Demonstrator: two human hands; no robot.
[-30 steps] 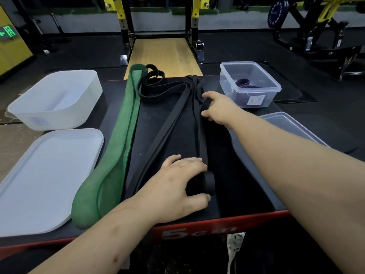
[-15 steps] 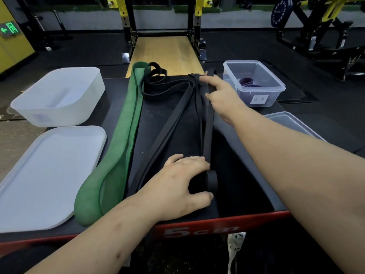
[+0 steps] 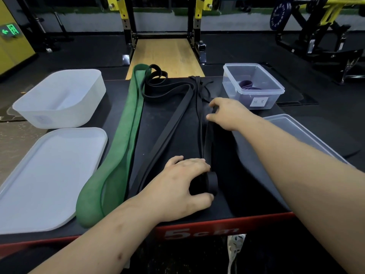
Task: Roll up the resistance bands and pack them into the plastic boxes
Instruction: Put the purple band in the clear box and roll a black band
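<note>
Near the front edge of the black platform (image 3: pixel 256 194), the left hand (image 3: pixel 183 184) grips the black band (image 3: pixel 213 181) by its rolled end, fingers curled over the coil. Farther back along its straight run, the right hand (image 3: pixel 229 113) pinches the same band between thumb and forefinger.

- "5cm": pale print on the platform's red near edge (image 3: pixel 199 233).
- Label (image 3: pixel 260 101): white, on the near wall of the far right box (image 3: pixel 230 84); two handwritten characters, not legible.
- Exit sign (image 3: pixel 9 30), far left: green, left arrow and running figure; no readable lettering.
- Blue plate (image 3: pixel 280 15), far right: ring of pale lettering, too small to read.
</note>
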